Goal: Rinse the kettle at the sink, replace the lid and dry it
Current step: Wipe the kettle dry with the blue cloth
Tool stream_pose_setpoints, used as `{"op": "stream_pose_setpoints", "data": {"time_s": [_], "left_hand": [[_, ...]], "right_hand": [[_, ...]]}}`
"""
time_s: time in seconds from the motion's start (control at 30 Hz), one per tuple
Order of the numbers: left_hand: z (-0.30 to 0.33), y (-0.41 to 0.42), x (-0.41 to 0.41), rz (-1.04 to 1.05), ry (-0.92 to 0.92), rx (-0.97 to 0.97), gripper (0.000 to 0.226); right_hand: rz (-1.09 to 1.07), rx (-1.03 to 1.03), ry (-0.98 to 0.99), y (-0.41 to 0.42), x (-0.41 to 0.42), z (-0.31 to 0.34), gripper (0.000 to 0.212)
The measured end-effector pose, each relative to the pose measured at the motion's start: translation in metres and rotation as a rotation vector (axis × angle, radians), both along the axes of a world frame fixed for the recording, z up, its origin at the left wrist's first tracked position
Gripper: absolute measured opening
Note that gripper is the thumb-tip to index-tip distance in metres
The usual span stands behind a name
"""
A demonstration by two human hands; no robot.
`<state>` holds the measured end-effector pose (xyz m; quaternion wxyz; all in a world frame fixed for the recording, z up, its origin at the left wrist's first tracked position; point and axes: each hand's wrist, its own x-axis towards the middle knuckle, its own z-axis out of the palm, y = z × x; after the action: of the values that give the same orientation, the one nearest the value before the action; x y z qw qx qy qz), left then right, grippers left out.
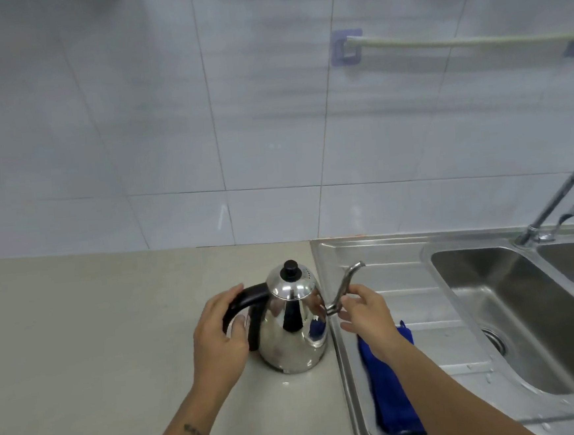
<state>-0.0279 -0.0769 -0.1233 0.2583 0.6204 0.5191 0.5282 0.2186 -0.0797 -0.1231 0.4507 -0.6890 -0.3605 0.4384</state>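
Note:
A shiny steel kettle (293,337) stands upright on the beige counter (82,336), close to the sink's left edge. Its domed lid (292,280) with a black knob sits on top. My left hand (219,339) wraps around the black handle on the kettle's left side. My right hand (365,312) pinches the thin curved spout (345,283) on the right side. A blue cloth (391,387) lies on the sink's draining board, partly under my right forearm.
The steel sink (457,307) has a basin (526,308) with a drain at the right and a second basin beyond it. A tap (562,202) rises at the back right. White tiles cover the wall, with a towel rail (454,43) high up.

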Motion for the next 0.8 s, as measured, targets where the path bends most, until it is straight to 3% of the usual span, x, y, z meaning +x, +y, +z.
{"op": "stream_pose_setpoints", "data": {"time_s": [0.17, 0.57, 0.8], "left_hand": [[-0.002, 0.006, -0.002, 0.015, -0.037, -0.020, 0.056], [0.013, 0.072, 0.002, -0.034, 0.065, 0.083, 0.051], [0.015, 0.148, 0.003, -0.072, 0.343, 0.253, 0.053]], "right_hand": [[0.038, 0.044, -0.042, 0.004, 0.002, -0.010, 0.013], [-0.042, 0.116, -0.003, 0.045, 0.008, -0.004, 0.020], [-0.112, 0.155, -0.026, 0.119, 0.018, 0.007, 0.020]]}}
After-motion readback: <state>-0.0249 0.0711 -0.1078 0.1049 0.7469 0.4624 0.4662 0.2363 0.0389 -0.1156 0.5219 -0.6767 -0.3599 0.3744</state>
